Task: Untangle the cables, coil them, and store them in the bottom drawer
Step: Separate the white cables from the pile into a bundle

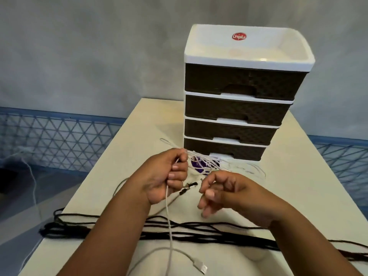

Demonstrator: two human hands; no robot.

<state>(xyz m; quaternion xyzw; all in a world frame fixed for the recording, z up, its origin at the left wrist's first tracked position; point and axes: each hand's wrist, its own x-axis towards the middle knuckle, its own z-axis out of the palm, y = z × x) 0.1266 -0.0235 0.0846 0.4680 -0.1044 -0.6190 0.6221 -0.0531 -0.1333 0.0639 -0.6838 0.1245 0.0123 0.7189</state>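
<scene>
Two bare hands and two bare forearms, nothing else of the person in view. Left hand [161, 176]: short, rounded fingernails [175, 167], pale and glossy against the fingers, trimmed close to the tips. Right hand [225, 192]: the same short nails, the broad thumbnail [210, 194] plainest, with soft folds over the knuckles. Wrists uncovered on both sides, faint creases at the left one where hand meets arm. Left forearm [111, 232] bare right down to the bottom edge of the view, smooth, widening toward the elbow. Right forearm [298, 236] likewise bare to the edge. Finer detail of the skin lost in blur.
</scene>
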